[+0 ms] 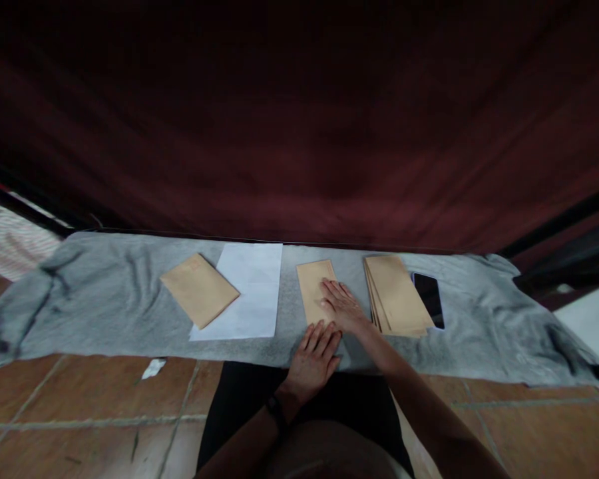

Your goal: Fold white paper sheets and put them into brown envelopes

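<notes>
A brown paper envelope (311, 283) lies flat on the grey cloth in front of me. My right hand (341, 305) rests on its right side, palm down with the fingers stretched out. At the envelope's near edge my left hand (313, 359) lies flat, fingertips on the paper and fingers a little apart; a dark band circles that wrist. To the right is a fanned pile of similar envelopes (399, 293). On the left, another brown envelope or a stack of them (199, 289) overlaps white paper sheets (254, 293).
A phone (429, 299) lies partly beneath the right-hand pile. The grey cloth (114, 299) covers a long narrow surface. Behind it hangs a dark red curtain (304, 166). A white scrap (154, 368) is on the tiled floor (100, 392).
</notes>
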A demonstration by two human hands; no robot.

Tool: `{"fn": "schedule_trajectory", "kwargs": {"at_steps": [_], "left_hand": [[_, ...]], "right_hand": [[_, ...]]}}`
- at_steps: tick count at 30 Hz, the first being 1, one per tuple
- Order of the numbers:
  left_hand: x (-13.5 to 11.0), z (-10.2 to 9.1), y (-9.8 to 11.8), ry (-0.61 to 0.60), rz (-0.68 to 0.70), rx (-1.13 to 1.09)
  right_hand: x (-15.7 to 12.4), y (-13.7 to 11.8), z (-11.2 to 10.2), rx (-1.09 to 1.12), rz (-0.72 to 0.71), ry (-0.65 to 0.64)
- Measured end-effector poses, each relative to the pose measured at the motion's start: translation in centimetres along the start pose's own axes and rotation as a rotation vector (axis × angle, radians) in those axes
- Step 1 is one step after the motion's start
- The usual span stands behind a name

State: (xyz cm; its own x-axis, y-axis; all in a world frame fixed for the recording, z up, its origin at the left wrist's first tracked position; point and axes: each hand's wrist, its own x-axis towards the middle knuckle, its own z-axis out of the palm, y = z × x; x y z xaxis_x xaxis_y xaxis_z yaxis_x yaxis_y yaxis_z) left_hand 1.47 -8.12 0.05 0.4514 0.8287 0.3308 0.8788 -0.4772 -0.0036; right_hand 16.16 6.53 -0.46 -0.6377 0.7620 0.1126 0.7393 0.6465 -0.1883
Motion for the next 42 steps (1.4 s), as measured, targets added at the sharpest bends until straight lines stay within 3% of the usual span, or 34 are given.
{"fn": "schedule_trajectory", "kwargs": {"at_steps": [14,17,21,24,30,36,42], "left_hand": [[0.1,-0.4,-0.1,-0.021,-0.006,-0.043],[0.1,-0.1,0.0,0.006,-0.011,-0.064],[-0.2,0.8,0.3,0.035,-0.046,-0.102],[-0.4,1.2,0.5,0.036,-0.073,-0.118],[-0.2,0.6,0.3,0.023,-0.044,-0.1],[0.1,-0.4,0.1,-0.025,-0.014,-0.073],[0.3,-1.0,0.2,-0.063,-0.017,-0.067]], "right_hand": [[3.7,1.4,-0.6,-0.02,0.117,0.078],[2.7,0.3,-1.3,0.035,-0.013,0.091],[0.8,-2.0,-2.1,0.134,-0.32,-0.005],[0.2,-2.9,-2.3,0.149,-0.369,-0.061],[2.2,-2.1,-1.6,0.102,-0.31,-0.11],[4.0,-1.2,-0.9,0.057,-0.246,-0.038],[5.3,-1.3,-0.1,0.03,-0.041,0.002]]}}
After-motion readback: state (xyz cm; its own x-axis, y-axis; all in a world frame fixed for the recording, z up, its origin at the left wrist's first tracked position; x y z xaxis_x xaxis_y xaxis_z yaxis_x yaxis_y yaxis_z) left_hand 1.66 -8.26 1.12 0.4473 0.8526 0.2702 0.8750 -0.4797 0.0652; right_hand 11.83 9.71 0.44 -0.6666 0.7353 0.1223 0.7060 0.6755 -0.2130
